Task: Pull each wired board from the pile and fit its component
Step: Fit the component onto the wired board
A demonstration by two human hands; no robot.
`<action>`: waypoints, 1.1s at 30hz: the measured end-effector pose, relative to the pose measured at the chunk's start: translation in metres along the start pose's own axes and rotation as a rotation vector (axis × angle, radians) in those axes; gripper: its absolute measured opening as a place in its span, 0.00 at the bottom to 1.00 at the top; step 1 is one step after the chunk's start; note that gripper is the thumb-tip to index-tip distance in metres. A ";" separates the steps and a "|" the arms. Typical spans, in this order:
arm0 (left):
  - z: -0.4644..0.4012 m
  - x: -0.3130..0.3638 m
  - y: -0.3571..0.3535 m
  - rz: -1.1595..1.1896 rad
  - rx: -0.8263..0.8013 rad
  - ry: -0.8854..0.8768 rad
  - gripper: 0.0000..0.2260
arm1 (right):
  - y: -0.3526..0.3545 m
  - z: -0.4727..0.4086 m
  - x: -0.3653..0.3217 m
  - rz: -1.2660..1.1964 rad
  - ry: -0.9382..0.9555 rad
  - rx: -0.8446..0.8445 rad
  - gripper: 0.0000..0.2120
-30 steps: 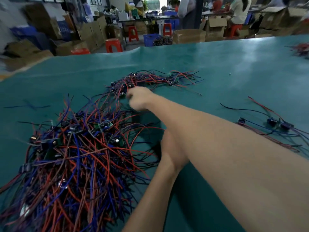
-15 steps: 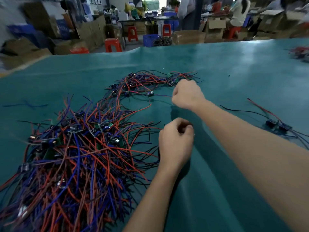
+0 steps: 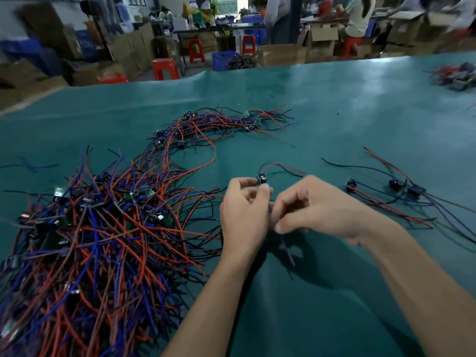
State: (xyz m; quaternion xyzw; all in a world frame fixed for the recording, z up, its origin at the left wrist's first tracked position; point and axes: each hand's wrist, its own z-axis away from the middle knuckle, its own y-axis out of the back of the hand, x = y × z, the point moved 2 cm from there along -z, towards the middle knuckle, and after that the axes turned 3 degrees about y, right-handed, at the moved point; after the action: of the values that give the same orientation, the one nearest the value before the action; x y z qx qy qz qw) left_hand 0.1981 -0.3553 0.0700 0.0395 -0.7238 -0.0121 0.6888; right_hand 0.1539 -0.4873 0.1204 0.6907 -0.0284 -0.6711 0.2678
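A big pile of wired boards (image 3: 98, 235) with red, blue and black leads covers the left of the green table. My left hand (image 3: 244, 215) pinches one small wired board (image 3: 262, 179) between thumb and fingers, its red and black leads arching away to the right. My right hand (image 3: 314, 207) sits close beside it with curled fingers, pinching something at the board's lower side; what it holds is hidden. A thin lead hangs down below the two hands.
A second strand of wired boards (image 3: 219, 124) lies farther back. Three boards with long leads (image 3: 396, 186) lie to the right. Another heap (image 3: 456, 76) sits at the far right edge. Bare green mat (image 3: 334, 292) lies near me. Boxes, stools and people stand beyond.
My right hand has come back from the far strand with a board. Both hands now meet in front of me, with the left hand pinching the board.
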 end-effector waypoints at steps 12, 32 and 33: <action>0.007 0.002 -0.006 0.017 -0.261 -0.101 0.06 | 0.006 -0.016 0.030 -0.418 -0.024 0.600 0.09; 0.007 -0.001 -0.010 -0.145 -0.346 -0.086 0.06 | 0.060 0.009 0.038 -0.735 0.096 0.945 0.05; 0.006 -0.001 -0.010 -0.149 -0.320 -0.091 0.05 | 0.062 0.010 0.039 -0.792 0.105 1.001 0.05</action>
State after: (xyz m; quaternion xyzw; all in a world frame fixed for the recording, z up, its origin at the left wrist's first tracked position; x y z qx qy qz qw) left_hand 0.1923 -0.3651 0.0677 -0.0176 -0.7379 -0.1801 0.6501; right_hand 0.1682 -0.5594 0.1110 0.7223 -0.0680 -0.5900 -0.3542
